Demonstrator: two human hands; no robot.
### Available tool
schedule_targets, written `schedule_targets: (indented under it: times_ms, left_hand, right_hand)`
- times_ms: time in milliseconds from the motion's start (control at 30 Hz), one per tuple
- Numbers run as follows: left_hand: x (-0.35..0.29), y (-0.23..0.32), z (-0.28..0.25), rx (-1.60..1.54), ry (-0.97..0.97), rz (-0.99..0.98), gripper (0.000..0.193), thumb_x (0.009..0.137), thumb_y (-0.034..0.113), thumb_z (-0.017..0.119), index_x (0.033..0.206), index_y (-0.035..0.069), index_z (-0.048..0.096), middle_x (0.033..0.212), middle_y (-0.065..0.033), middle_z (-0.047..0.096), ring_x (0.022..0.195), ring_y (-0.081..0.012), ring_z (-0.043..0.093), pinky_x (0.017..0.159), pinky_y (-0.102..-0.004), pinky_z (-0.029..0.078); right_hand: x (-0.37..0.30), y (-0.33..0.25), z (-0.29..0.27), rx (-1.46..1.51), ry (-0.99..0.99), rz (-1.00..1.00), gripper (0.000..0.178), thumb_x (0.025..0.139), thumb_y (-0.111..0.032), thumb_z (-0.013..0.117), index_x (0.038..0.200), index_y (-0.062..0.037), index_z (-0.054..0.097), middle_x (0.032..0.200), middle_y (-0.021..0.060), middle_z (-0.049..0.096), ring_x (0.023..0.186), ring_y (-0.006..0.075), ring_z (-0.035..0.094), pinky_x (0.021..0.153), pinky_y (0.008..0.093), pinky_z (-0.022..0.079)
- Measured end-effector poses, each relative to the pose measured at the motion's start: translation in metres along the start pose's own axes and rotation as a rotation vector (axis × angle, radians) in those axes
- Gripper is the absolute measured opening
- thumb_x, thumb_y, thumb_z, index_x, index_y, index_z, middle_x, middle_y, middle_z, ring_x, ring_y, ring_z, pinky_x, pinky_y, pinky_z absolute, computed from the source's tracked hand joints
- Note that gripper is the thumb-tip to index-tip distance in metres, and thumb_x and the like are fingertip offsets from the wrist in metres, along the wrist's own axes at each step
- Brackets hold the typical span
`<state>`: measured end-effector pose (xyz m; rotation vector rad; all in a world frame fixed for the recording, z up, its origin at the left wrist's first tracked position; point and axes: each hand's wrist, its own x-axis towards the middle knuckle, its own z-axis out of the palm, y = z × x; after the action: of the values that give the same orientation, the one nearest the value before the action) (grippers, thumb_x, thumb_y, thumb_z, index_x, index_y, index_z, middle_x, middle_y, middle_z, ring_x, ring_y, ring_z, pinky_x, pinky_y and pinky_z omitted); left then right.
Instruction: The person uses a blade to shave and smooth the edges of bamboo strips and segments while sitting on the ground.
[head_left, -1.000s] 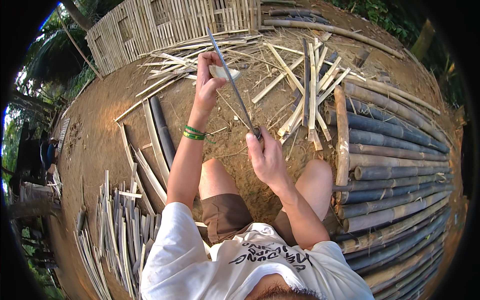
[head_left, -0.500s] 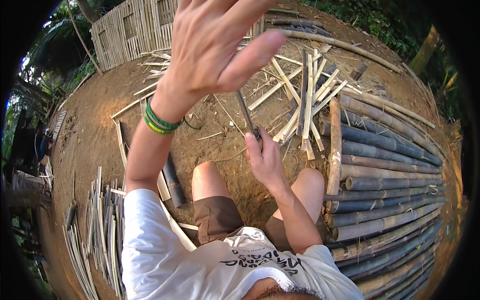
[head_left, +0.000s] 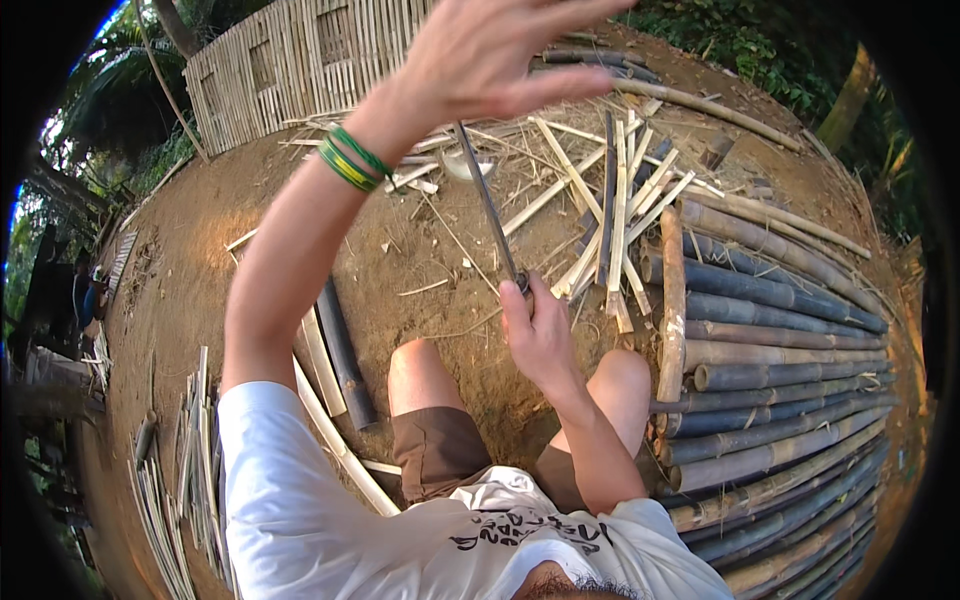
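Observation:
My left hand is raised high at the top of the view, fingers spread and partly cut off by the upper edge. It holds nothing, and green and yellow bands circle its wrist. Low in front of my knees, my right hand is closed round the handle of a long knife. The narrow dark blade points away from me and slightly left, its far end near my left forearm. Beyond the right hand lies a crossed heap of split bamboo strips, pale and dark.
Bamboo poles are stacked at my right, with a pale pole across their near ends. Split strips lie at left. A dark bamboo piece rests beside my left knee. A slatted bamboo wall stands far left.
My left hand has swung up and to the right, uncovering more ground and more of the knife blade. My right hand keeps hold of the knife and has shifted slightly.

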<state>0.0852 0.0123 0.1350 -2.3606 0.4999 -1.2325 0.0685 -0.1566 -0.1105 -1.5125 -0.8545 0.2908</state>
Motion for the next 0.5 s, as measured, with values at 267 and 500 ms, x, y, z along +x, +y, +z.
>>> schedule_targets:
  times_ms: [267, 500]
  left_hand:
    - [-0.004, -0.002, 0.017, -0.047, -0.128, 0.011, 0.079, 0.099, 0.069, 0.034, 0.158, 0.017, 0.036, 0.161, -0.0156, 0.037, 0.154, -0.0334, 0.023, 0.126, -0.0548, 0.01]
    - [-0.017, -0.011, 0.038, -0.119, -0.215, -0.02, 0.071, 0.101, 0.06, 0.04, 0.156, 0.014, 0.04, 0.159, -0.0169, 0.039, 0.153, -0.0348, 0.026, 0.125, -0.0542, 0.016]
  right_hand:
    - [-0.003, -0.006, 0.002, -0.08, -0.039, 0.024, 0.038, 0.102, -0.033, 0.054, 0.086, 0.0014, 0.055, 0.054, 0.0164, 0.053, 0.055, 0.038, 0.061, 0.054, 0.0472, 0.043]
    - [0.005, -0.012, -0.003, -0.107, -0.099, 0.102, 0.046, 0.102, -0.041, 0.052, 0.093, 0.0028, 0.061, 0.062, 0.0188, 0.06, 0.062, 0.0402, 0.065, 0.06, 0.0474, 0.047]
